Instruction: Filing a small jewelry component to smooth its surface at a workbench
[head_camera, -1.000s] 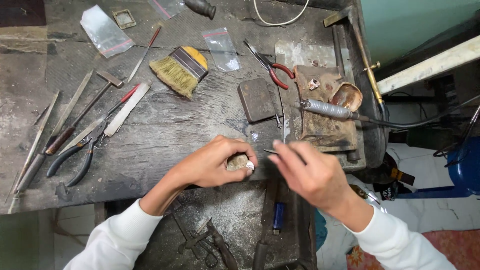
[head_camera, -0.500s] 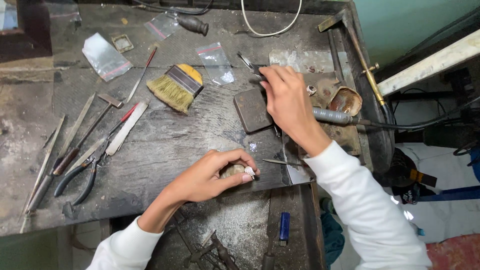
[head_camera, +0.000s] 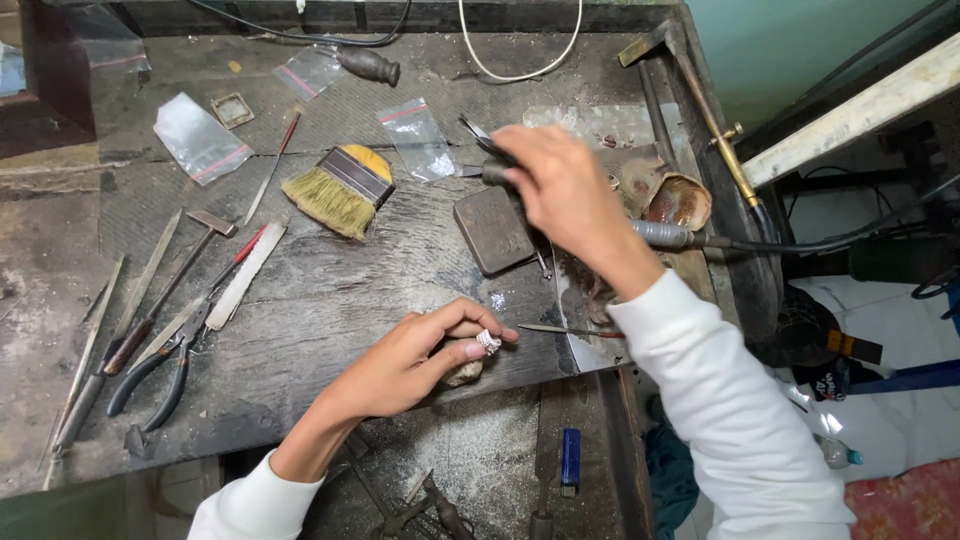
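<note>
Reaching toward twelve o'clock, the right hand (head_camera: 560, 185) closes its fingers around the handles of a pair of small pliers (head_camera: 483, 140) lying on the table (head_camera: 330, 300), just beyond the dark square block (head_camera: 492, 230). Only the tips and a bit of dark handle show past the knuckles, so how firm the grip is cannot be told.

Nearer the body, at about six o'clock from the block, the left hand (head_camera: 415, 360) rests at the table's front edge. Its thumb and forefinger are pinched together on a small silvery ring (head_camera: 488, 341), which sits clear of the wood. A pale lump lies under the palm, partly hidden.

To do this well, the ring is best kept steady and turned so the part to be worked faces up and outward, with the heel of the left hand braced on the edge for support. The pliers should be taken far enough back on the handles that they open and close freely, and brought in over the block rather than swept low. A thin needle-like tool (head_camera: 565, 329) lies just to three o'clock of the ring, and a flexible-shaft handpiece (head_camera: 665, 235) rests close by the right wrist; either could be knocked.

Farther to nine o'clock lie a flat brush (head_camera: 340, 190), files, a small hammer (head_camera: 165, 290) and larger pliers (head_camera: 150, 370), well apart from both hands.
</note>
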